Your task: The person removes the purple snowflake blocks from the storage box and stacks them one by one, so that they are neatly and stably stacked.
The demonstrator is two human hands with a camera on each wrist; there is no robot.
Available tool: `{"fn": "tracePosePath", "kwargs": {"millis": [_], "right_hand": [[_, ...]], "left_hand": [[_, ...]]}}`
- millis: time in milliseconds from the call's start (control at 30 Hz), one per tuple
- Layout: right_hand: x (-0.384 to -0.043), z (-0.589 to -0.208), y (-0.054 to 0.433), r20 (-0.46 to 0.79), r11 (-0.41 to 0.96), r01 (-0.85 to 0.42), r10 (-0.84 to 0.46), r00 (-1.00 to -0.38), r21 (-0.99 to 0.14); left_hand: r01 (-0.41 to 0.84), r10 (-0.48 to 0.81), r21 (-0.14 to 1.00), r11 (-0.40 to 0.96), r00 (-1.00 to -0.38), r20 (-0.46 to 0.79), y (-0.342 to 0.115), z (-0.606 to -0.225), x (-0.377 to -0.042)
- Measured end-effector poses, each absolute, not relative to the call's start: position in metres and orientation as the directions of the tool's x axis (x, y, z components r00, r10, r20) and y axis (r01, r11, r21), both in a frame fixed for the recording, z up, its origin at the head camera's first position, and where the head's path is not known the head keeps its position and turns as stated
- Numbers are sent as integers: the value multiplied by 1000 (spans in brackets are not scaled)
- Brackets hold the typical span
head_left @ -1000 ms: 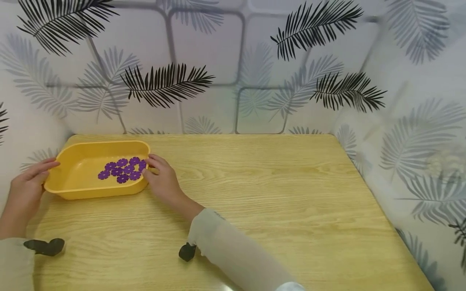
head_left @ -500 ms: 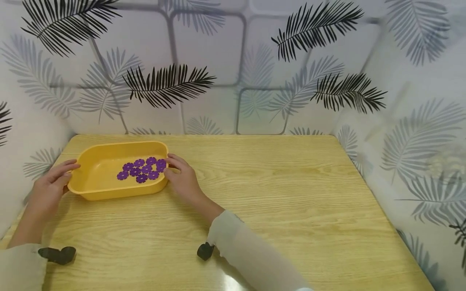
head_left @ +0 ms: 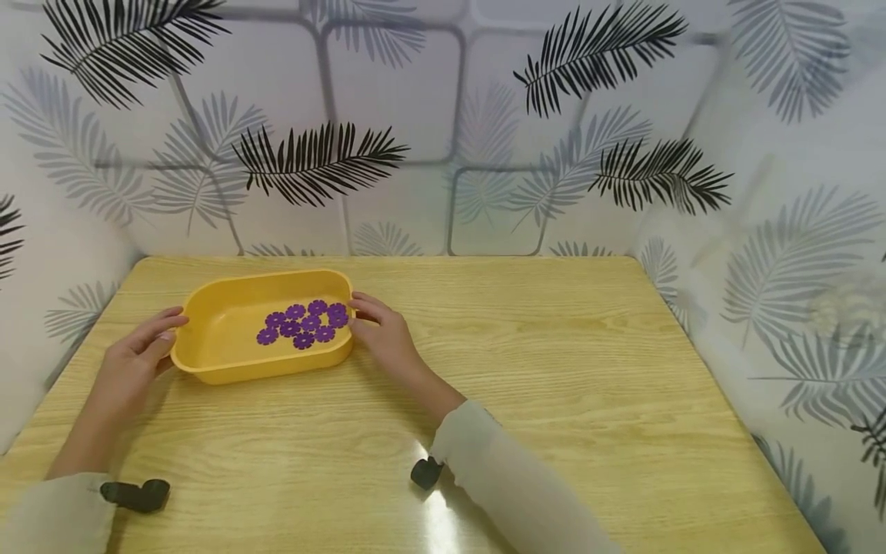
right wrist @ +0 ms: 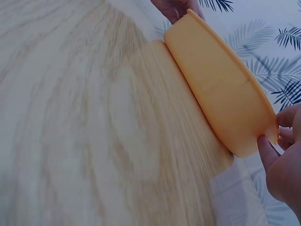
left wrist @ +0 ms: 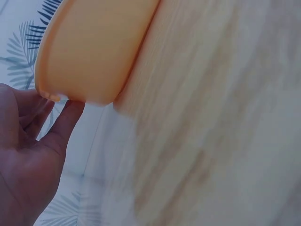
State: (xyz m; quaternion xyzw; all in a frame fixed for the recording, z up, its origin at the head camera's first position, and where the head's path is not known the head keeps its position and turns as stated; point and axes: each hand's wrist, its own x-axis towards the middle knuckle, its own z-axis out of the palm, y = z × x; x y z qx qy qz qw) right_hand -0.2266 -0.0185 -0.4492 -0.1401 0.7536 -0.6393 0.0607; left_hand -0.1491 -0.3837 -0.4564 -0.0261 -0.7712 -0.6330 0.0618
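A yellow oval-cornered plastic basin (head_left: pixel 228 331) sits at the back left of the wooden table. Several purple flower-shaped discs (head_left: pixel 303 340) lie bunched in its right half. My left hand (head_left: pixel 134 358) grips the basin's left end, fingers over the rim and thumb against the outer wall. At the opposite end my right hand (head_left: pixel 388 335) pinches the rim the same way. In the left wrist view the thumb (left wrist: pixel 70 115) presses the basin's side below the rim. The right wrist view shows the basin's long outer wall (right wrist: pixel 221 89) close over the tabletop.
The wood-grain table (head_left: pixel 554 369) stretches to the right and toward the front. Behind it stands a pale wall covering (head_left: pixel 388 85) with dark leaf prints, continuing along both sides. A small black device (head_left: pixel 141 496) is strapped at the left sleeve, another black device (head_left: pixel 426 472) at the right.
Both hands have moved the basin to the right across the table, with the purple discs still in its right half. The grip at each end has stayed the same.
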Motion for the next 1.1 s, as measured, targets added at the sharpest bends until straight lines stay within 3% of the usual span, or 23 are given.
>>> {"fn": "tracePosePath", "kwargs": {"millis": [433,1100], "right_hand": [[-229,-441,33,44,200,-105,-287,-957,-974],[-223,-438,113,-40,243,-16,-223,-974,-970]], "left_hand": [[148,31,959,240,-989,144,-339,-455,-156],[139,124,971,194,-985,117,-267,-452,-172]]}}
